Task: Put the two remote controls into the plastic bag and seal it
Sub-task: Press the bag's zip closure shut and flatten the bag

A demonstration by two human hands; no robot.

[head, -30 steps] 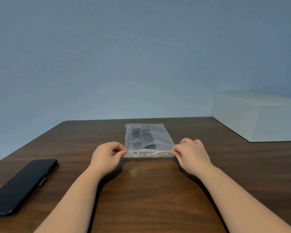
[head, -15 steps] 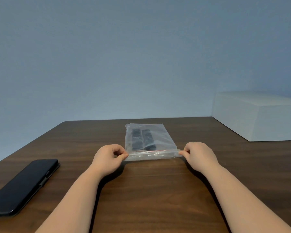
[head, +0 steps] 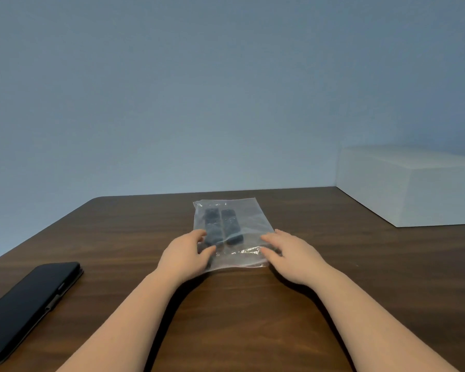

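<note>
Wooden table [head: 239,312]: plastic bag [head: 242,224] lies under both hands' [head: 185,253] apparently loosened, spread-fingered grips.

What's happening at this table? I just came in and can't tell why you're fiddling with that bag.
A person is packing two black remote controls into a clear plastic bag lying flat on the wooden table. Both remotes are already inside, side by side. The left hand and right hand rest with fingers spread on the bag's near end, one at each corner. Whether the strip is fully sealed cannot be told. A dark phone lies to the left, a white box to the right.
</note>
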